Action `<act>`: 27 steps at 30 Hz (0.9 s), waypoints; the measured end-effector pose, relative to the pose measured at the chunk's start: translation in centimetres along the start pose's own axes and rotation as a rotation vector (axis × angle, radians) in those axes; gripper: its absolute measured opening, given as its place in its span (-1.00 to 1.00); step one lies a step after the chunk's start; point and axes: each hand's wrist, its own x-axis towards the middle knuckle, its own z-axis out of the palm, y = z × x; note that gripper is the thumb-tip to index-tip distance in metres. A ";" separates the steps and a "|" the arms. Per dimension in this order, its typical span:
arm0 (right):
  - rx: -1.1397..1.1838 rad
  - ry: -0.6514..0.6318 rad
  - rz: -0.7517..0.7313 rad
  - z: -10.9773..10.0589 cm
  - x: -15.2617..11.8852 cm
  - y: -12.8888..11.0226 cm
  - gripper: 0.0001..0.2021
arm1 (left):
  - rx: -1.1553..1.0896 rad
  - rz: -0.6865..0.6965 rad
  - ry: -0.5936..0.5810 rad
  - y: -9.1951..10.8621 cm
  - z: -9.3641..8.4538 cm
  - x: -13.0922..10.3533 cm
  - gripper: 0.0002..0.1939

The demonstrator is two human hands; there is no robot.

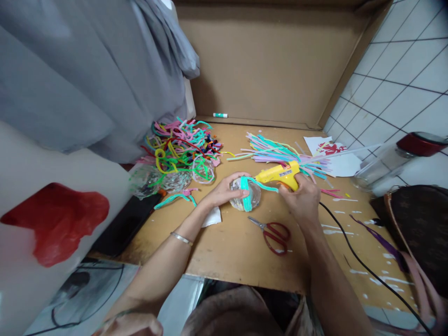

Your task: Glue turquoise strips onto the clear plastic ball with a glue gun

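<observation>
My left hand holds a round clear plastic piece by its left side, fingers on top and thumb across its front. A turquoise fuzzy strip runs down the middle of that piece, and a loose end stretches right toward my other hand. In my right hand is a yellow glue gun, its nozzle pointing left at the top of the strip. Red-handled scissors lie on the table just below, blades toward the upper left.
Tangled colourful pipe cleaners heap at the left; straight ones lie behind the glue gun. A clear bottle and a brown bag stand right. The black cord crosses the right side.
</observation>
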 end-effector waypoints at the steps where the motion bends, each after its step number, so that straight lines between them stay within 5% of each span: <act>1: 0.000 0.005 0.000 0.0 0.0 0.0 -0.84 | -0.003 0.002 -0.002 0.0 0.0 0.0 -0.28; 27: 0.020 -0.002 0.012 -0.2 0.1 -0.3 -0.86 | -0.016 0.024 -0.011 -0.1 0.1 0.1 -0.27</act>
